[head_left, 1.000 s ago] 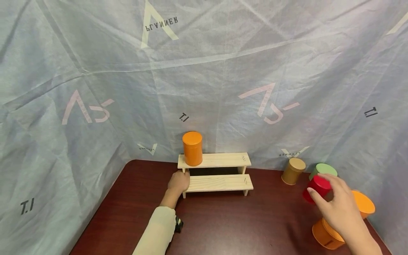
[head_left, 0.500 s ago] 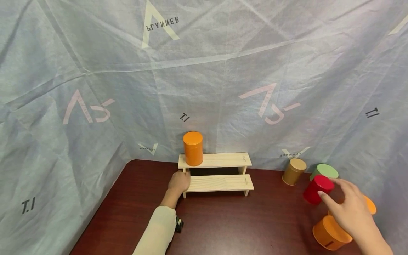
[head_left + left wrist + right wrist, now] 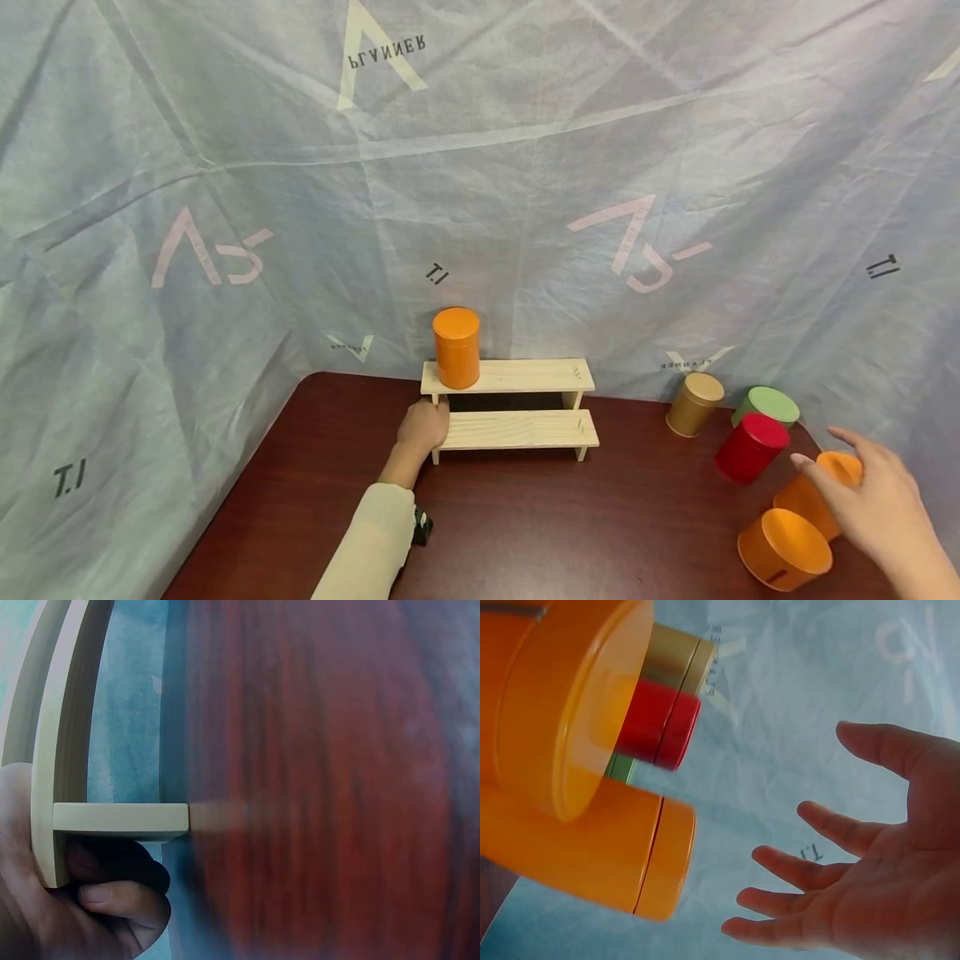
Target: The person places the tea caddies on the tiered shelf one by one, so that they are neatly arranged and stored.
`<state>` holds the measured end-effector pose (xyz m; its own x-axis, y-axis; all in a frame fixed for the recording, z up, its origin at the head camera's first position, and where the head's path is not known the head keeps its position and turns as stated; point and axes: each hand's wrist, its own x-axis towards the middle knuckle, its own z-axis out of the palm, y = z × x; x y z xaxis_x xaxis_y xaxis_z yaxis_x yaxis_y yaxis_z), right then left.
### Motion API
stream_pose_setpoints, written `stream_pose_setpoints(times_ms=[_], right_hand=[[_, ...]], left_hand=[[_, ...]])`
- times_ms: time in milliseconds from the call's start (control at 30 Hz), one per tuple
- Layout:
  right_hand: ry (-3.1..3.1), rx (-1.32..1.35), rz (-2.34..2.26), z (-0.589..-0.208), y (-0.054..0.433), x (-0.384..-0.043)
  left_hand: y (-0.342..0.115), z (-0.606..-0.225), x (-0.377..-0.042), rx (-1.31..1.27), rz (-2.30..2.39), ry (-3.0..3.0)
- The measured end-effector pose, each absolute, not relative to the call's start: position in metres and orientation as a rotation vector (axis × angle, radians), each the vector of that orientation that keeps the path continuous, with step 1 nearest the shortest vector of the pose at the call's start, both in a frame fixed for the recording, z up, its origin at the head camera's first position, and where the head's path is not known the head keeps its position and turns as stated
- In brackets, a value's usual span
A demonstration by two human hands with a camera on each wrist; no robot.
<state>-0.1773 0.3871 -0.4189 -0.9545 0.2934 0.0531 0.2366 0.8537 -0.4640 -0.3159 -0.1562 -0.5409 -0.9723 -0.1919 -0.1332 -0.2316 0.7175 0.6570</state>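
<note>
My left hand (image 3: 422, 425) grips the left end of a two-step wooden stand (image 3: 517, 429). In the left wrist view, its fingers (image 3: 124, 900) curl beneath the lower board, beside the leg. An orange tin (image 3: 457, 350) stands upright at the left of the upper step. Far to the right, my right hand (image 3: 876, 496) hovers with spread fingers, holding nothing. It overlaps the rear orange tin (image 3: 808, 500); a shorter-looking orange tin (image 3: 780, 554) stands in front. The right wrist view shows a gap between the fingers (image 3: 776, 900) and the lidded orange tin (image 3: 676, 862).
A red tin (image 3: 750, 450) stands behind the orange pair, overlapping a light green tin (image 3: 768, 404). To their left is a gold tin (image 3: 693, 407). Grey printed cloth (image 3: 510, 208) hangs around the back and sides of the dark red-brown table (image 3: 585, 533).
My right hand has moved right, away from the red tin and over the orange pair, with its fingers spread. The left hand keeps its grip on the stand.
</note>
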Motion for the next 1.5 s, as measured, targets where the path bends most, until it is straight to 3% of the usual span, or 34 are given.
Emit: stream_pose_setpoints(times_ms=[767,1200,1500], right_hand=[[-2.911,-0.829,0.752,-0.449,0.438,-0.185],[-2.998,-0.728,0.825,-0.467,0.449,-0.195],[-3.054,-0.511,0.845,-0.471,0.452,-0.200]], left_hand=[[-0.153,-0.539,-0.315,-0.369,1.104,2.836],[-0.157,-0.544,-0.315,-0.367,1.095,2.832],[-0.157,-0.540,-0.315,-0.362,1.120,2.850]])
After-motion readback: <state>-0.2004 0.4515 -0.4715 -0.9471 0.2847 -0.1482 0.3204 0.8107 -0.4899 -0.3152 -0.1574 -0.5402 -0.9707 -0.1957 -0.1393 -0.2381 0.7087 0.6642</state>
